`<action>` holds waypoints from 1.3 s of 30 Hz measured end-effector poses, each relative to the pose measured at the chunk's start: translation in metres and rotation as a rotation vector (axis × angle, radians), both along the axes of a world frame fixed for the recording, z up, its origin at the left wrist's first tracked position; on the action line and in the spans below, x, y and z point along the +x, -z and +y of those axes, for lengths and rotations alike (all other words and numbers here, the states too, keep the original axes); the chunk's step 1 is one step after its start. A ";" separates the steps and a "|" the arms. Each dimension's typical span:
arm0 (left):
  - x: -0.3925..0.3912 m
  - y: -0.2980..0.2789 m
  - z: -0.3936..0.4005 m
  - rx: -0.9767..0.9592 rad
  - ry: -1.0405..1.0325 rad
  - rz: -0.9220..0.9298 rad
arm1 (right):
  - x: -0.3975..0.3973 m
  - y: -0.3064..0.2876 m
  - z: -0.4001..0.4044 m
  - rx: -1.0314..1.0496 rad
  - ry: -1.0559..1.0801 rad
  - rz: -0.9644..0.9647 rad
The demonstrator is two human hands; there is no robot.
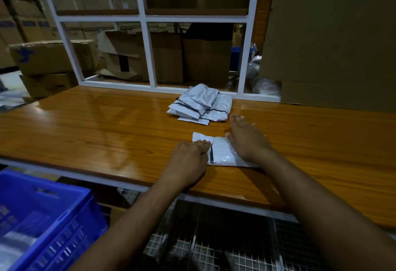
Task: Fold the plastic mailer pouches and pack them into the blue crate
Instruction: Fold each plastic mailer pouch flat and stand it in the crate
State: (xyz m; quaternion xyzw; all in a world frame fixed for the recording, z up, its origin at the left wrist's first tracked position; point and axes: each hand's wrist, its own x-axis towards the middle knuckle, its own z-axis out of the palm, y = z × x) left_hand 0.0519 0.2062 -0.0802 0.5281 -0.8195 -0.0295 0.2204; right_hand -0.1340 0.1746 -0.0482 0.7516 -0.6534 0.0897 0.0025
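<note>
A white plastic mailer pouch (pixel 222 151) lies partly folded on the wooden table (pixel 96 125) near its front edge. My left hand (pixel 188 159) holds the pouch's left edge with curled fingers. My right hand (pixel 246 137) lies flat on the pouch's right part, fingers straight and pointing away from me. A pile of several folded white pouches (pixel 201 104) sits further back on the table. The blue crate (pixel 42 223) stands low at the left, below table level, with pale pouches dimly visible inside.
A white metal frame (pixel 147 56) rises along the table's back edge, with cardboard boxes (pixel 51 56) behind it. A large cardboard sheet (pixel 332 41) stands at the back right. Wire mesh (pixel 214 245) shows under the table front.
</note>
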 end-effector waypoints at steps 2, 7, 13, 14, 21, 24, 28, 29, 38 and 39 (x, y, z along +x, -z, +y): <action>0.002 0.001 0.003 0.006 0.020 0.050 | 0.012 0.001 -0.003 0.079 -0.067 -0.224; 0.006 -0.002 0.004 0.073 -0.086 0.250 | 0.021 0.019 -0.021 0.215 0.006 0.050; 0.016 -0.006 -0.006 0.067 -0.143 0.216 | 0.038 0.018 -0.014 0.130 0.074 0.360; 0.017 -0.005 -0.005 0.085 -0.139 0.217 | 0.039 0.019 -0.012 0.130 0.067 0.379; 0.011 -0.004 -0.005 0.038 -0.085 0.262 | 0.051 0.013 -0.016 0.008 0.168 0.589; 0.008 -0.002 -0.004 0.082 -0.068 0.157 | 0.053 0.016 -0.010 -0.030 0.188 0.564; 0.009 -0.002 0.000 0.097 -0.099 -0.065 | 0.030 0.024 -0.008 0.002 -0.007 0.089; 0.009 -0.002 0.002 0.091 -0.105 -0.108 | 0.022 0.021 -0.008 0.043 -0.038 -0.045; 0.011 -0.021 0.003 0.104 -0.144 0.234 | 0.029 0.018 0.003 0.088 0.028 0.246; 0.007 -0.024 -0.002 0.080 -0.146 0.223 | 0.031 0.018 0.002 0.075 0.065 0.289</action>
